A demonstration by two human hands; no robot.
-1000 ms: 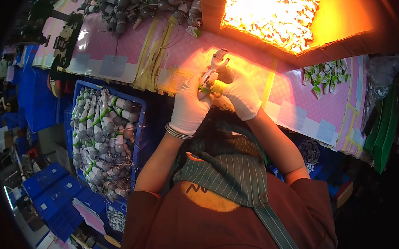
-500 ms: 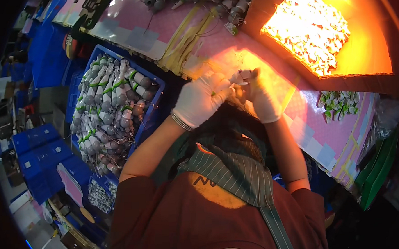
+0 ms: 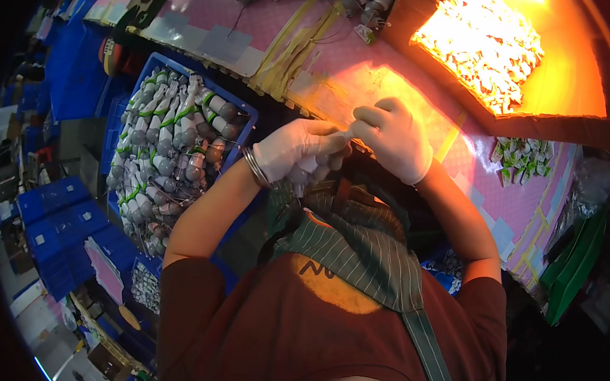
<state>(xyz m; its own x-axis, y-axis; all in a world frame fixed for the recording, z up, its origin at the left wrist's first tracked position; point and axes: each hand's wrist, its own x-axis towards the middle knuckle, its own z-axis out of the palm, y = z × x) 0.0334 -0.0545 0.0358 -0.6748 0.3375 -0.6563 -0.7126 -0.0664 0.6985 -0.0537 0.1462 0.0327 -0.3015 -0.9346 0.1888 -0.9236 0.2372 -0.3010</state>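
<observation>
Both my hands wear white gloves and meet in front of my chest, by the table's near edge. My left hand [image 3: 296, 149] is closed around a few grey-and-white bulb-shaped pieces [image 3: 306, 170], whose rounded ends hang below its fingers. My right hand [image 3: 393, 141] is closed, its thumb and fingertips pinched against the left fingertips. Whatever lies in that pinch is too small and covered to name. To the left, a blue crate [image 3: 248, 128] is heaped with similar bulb-shaped pieces [image 3: 171, 139], some with green bands and thin wires.
A brightly lit cardboard box [image 3: 444, 90] at the far right holds many small pieces. Beside it, small green-and-white pieces [image 3: 522, 160] lie on the pink, taped table [image 3: 488, 191]. More grey bulb-shaped pieces [image 3: 371, 1] lie at the table's back. Blue bins [image 3: 61, 210] stand far left.
My right hand has turned and closed into a pinch at the left fingertips. The white-and-grey piece between the hands is no longer visible there; bulb-shaped pieces now show below my left hand.
</observation>
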